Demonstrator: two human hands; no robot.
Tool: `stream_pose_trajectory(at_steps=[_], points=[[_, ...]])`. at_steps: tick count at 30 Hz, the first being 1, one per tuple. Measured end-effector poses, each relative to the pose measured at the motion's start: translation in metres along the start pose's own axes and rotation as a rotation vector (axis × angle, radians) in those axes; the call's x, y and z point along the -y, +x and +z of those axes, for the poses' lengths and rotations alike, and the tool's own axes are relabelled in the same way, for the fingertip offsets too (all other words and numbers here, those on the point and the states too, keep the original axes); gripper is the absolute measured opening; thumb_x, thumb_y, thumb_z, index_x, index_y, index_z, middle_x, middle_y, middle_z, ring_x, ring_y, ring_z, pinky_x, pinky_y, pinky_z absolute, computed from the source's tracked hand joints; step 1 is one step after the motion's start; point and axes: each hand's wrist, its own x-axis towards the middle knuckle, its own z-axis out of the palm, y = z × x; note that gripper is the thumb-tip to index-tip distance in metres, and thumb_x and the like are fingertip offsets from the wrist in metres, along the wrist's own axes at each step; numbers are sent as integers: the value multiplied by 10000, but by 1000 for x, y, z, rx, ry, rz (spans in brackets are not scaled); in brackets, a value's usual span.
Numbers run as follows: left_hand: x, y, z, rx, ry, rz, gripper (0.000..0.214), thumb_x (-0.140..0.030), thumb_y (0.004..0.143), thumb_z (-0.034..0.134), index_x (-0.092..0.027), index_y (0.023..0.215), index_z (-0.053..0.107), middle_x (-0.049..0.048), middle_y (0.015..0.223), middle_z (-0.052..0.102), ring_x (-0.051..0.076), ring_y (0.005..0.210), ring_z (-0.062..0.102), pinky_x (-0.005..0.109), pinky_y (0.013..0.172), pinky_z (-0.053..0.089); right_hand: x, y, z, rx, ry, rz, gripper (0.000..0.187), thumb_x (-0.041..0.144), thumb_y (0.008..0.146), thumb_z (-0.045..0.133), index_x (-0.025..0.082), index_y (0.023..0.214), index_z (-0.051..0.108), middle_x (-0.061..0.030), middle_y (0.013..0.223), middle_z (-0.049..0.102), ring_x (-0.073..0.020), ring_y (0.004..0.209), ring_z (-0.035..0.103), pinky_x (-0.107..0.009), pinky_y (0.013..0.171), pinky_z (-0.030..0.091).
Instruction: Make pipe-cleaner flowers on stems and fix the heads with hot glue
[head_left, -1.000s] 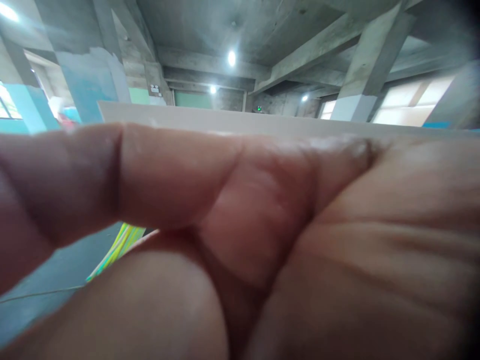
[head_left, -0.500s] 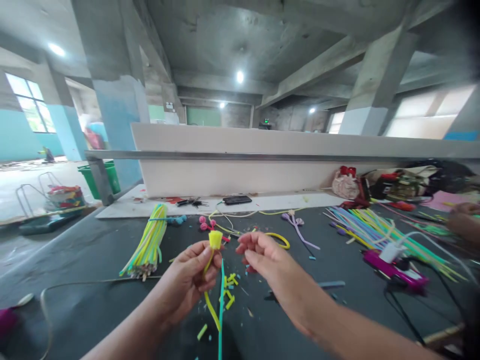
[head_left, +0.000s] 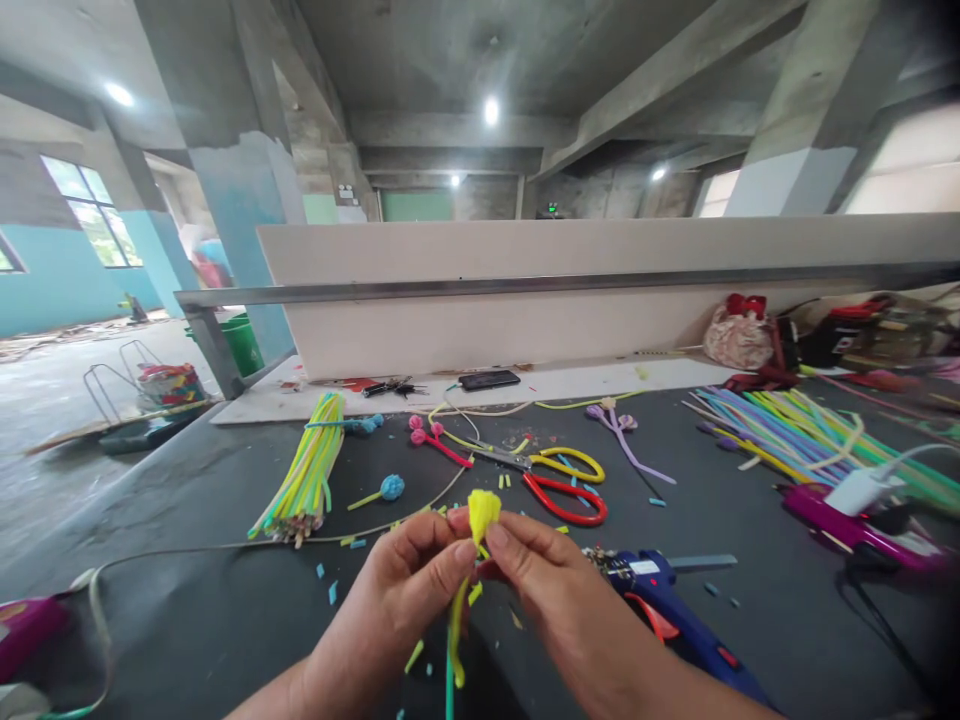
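Observation:
My left hand [head_left: 412, 585] and my right hand [head_left: 551, 580] meet in front of me, both with closed fingers around the base of a yellow pipe-cleaner flower [head_left: 484, 510]. Its fuzzy head flares upward between the thumbs. Below it hang a bent yellow pipe-cleaner end [head_left: 458, 645] and a straight green pipe cleaner [head_left: 449, 680]. Just beyond the fingers lie scissors [head_left: 517, 460] with one yellow and one red handle loop. A blue glue gun [head_left: 667, 600] rests partly behind my right forearm. Small yellow and blue cut pieces are scattered around.
To the left lies a tied bundle of yellow-green pipe cleaners [head_left: 304, 470], near a blue pompom-like flower [head_left: 391, 488]. A phone [head_left: 489, 380] rests by the white partition [head_left: 495, 335]. On the right are loose pipe cleaners [head_left: 795, 430] and a purple power strip [head_left: 825, 515]; cords cross the table.
My right hand, apart with fingers loosely curled before, has come in to grip the yellow flower beside my left. The flower has shifted right and lower in view; scissors and glue gun show more fully.

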Motion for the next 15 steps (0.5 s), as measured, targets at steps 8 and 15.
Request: stream_pose_trajectory(at_steps=[8, 15], points=[[2, -3, -1, -68, 341, 316, 110, -249, 819, 550, -166, 747, 542, -17, 650, 488, 100, 578, 424, 212, 539, 361, 31, -12, -13, 248, 580, 255, 231, 320, 905, 479, 167, 916, 652, -17, 742, 623, -100, 571, 559, -375, 745, 528], [5, -2, -1, -95, 493, 398, 141, -183, 821, 511, -180, 681, 508, -22, 619, 479, 101, 565, 421, 205, 533, 352, 18, -12, -13, 117, 391, 405, 233, 341, 886, 525, 142, 869, 645, 19, 664, 512, -40, 454, 399, -120, 355, 369]])
